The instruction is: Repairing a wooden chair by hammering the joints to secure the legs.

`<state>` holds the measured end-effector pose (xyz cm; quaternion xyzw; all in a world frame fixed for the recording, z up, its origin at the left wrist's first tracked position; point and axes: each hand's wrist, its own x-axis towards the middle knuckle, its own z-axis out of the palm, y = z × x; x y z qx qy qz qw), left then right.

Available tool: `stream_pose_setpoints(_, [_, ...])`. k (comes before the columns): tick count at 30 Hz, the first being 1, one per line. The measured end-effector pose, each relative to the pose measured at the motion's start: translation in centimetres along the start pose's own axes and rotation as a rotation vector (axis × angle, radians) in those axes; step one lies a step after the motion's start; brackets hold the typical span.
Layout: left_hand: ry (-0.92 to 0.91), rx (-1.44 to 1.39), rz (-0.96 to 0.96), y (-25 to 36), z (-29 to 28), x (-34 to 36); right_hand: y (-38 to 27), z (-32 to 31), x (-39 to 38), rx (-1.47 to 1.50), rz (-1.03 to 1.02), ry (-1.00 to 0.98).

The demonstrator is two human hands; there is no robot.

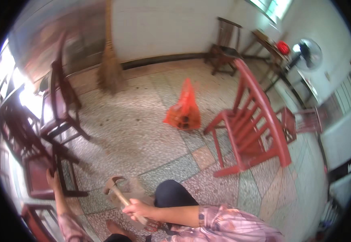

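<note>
My right hand [139,210] is closed round the wooden handle of a claw hammer [121,196]. The hammer's metal head is raised at the far left end of the handle, above the floor by my knee. To the left, my arm reaches out to a dark red wooden chair [36,176]. There my left hand [53,180] grips the seat's edge, its fingers partly hidden and small in view.
A red plastic bag [184,111] with things inside stands on the stone-chip floor. Right of it is a red wooden armchair [246,137]. Another chair [56,105] stands left, a straw broom [110,68] leans on the wall, and a fan [306,54] is far right.
</note>
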<state>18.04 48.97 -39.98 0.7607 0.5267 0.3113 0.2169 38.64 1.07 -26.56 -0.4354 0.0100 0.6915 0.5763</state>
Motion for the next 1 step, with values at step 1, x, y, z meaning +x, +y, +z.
stream_pose_setpoints(1, [-0.03, -0.009, 0.041, 2.63, 1.54, 0.89, 0.36, -0.68, 0.42, 0.033, -0.035, 0.018])
